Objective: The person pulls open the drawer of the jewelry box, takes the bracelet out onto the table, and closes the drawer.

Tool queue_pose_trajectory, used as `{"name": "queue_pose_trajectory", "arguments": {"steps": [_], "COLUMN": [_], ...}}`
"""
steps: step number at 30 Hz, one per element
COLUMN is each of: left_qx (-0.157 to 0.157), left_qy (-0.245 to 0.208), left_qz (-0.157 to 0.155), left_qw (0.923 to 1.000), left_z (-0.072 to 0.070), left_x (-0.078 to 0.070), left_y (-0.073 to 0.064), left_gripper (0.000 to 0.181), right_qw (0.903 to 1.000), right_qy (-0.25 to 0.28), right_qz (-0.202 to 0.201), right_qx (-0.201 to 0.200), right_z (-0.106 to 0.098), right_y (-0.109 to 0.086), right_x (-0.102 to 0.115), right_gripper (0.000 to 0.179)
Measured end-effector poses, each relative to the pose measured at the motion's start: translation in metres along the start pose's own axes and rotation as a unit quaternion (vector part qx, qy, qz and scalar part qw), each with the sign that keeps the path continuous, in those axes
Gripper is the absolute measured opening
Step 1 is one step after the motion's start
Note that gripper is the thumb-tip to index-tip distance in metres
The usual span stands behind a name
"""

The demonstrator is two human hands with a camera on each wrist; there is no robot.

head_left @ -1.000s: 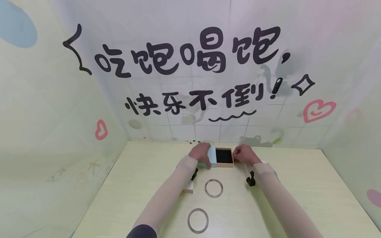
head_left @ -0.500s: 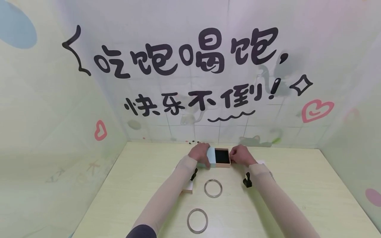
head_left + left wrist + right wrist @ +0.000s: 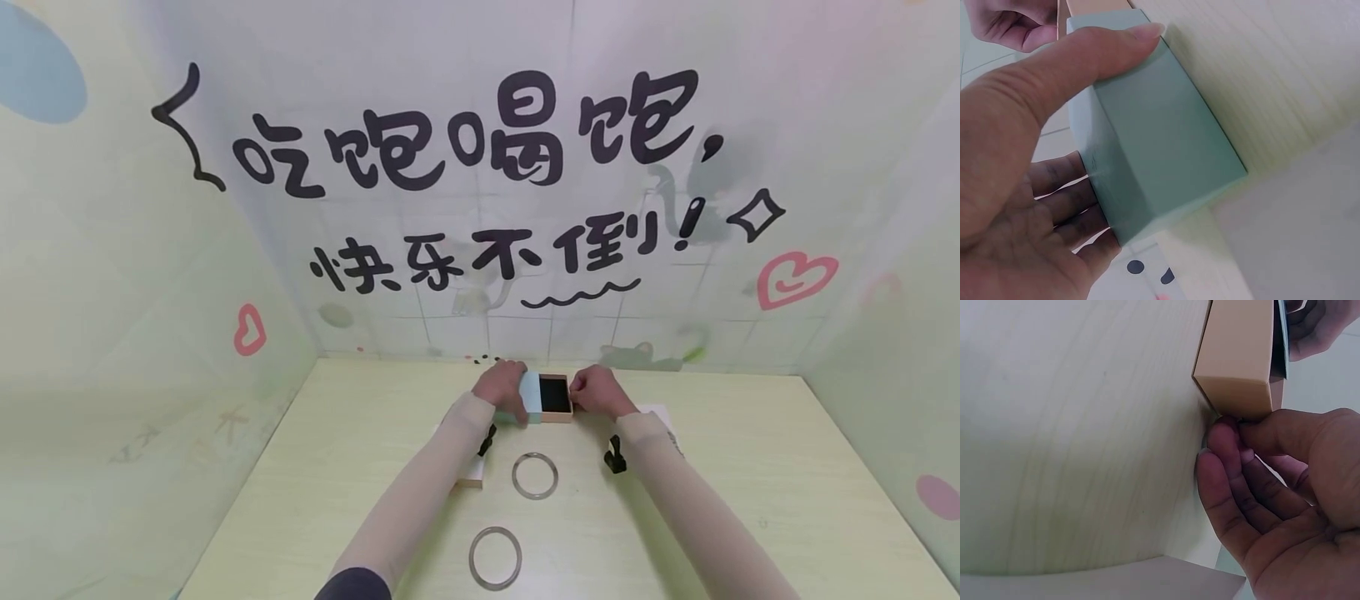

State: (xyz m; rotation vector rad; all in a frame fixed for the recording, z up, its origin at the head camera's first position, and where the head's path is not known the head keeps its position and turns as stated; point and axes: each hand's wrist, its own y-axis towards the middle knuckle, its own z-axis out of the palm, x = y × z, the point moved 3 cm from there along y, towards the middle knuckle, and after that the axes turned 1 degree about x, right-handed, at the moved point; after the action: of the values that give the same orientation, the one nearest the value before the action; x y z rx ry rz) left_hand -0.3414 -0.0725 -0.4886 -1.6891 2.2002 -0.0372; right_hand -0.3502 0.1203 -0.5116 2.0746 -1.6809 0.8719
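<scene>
A drawer-style gift box stands at the back of the table: a pale blue-green sleeve (image 3: 531, 393) with an orange-tan inner tray (image 3: 566, 417) partly out on its right. Black padding (image 3: 554, 395) shows in the tray. My left hand (image 3: 504, 390) grips the sleeve; in the left wrist view the thumb lies over one face, the fingers along another. At the tray's outer end, my right hand (image 3: 598, 392) has its fingers curled against thumb. In the right wrist view they pinch a small green tab, mostly hidden, right at the tray's end wall (image 3: 1235, 394).
Two greyish bangles lie on the table, one bangle (image 3: 535, 476) in front of the box and another bangle (image 3: 495, 558) nearer me. A white box (image 3: 472, 475) sits partly under the left forearm, and a white item (image 3: 657, 414) shows beside the right wrist.
My right hand has moved left, and the tray has slid further into the sleeve, so less black padding shows. The left hand keeps its grip; the bangles stay put.
</scene>
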Motion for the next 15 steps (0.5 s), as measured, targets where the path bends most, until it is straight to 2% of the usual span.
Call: {"name": "queue_pose_trajectory", "arguments": {"steps": [15], "left_qx": [-0.001], "left_qy": [0.003], "left_qz": [0.000], "left_qw": [1.0000], "left_z": [-0.0006], "left_x": [-0.0013], "left_y": [0.0014], "left_gripper": [0.092], "right_qw": [0.9998], "right_qy": [0.016], "right_qz": [-0.010], "right_qx": [-0.005], "right_z": [0.0102], "right_y": [0.0037], "right_x": [0.0101], "right_gripper": [0.010]}}
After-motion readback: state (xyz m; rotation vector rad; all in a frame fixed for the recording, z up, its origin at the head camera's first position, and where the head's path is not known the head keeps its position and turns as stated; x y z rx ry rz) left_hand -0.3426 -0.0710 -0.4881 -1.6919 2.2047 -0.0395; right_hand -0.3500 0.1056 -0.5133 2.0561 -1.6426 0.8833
